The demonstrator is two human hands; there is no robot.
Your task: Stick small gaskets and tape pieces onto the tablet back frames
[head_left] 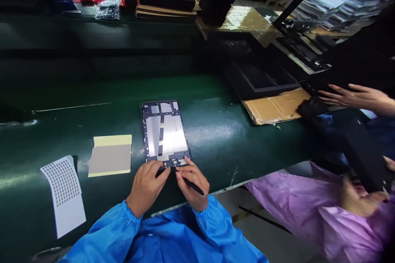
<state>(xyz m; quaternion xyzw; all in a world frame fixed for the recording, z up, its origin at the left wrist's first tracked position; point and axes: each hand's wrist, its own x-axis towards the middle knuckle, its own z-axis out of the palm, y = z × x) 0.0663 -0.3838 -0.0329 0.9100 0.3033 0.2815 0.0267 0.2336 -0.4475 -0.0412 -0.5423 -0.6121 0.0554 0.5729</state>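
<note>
An opened tablet frame [165,133] with silver plates inside lies flat on the dark green belt [216,131]. Both of my hands rest at its near edge. My right hand [191,183] grips thin black tweezers [193,185], their tip pointing left toward the frame's bottom edge. My left hand [147,185] is curled, fingertips pressing on the frame's near edge beside the tweezer tip. Blue sleeves cover both my arms.
A stack of yellow-edged grey pads [111,156] and a white sheet of small stickers [64,191] lie to the left. At right, a person in a pink coat [308,205] sits close, with another person's hand [352,96] over cardboard [276,107] and black trays.
</note>
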